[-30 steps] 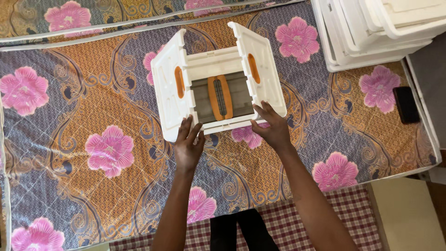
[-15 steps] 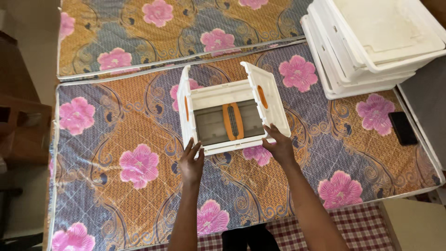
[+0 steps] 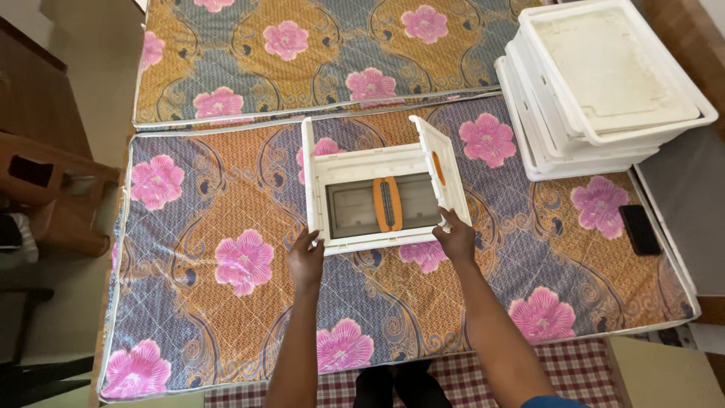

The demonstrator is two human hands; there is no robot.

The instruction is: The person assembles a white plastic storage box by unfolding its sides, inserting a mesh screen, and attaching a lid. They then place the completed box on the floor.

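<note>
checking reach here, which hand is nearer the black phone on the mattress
Right. The right hand grips the white crate's near right corner, on the black phone's side; the left hand is at the crate's left corner, farther away.

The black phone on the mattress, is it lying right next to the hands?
No, the black phone lies near the mattress's right edge, well apart from both hands, which rest on the white folding crate in the middle.
</note>
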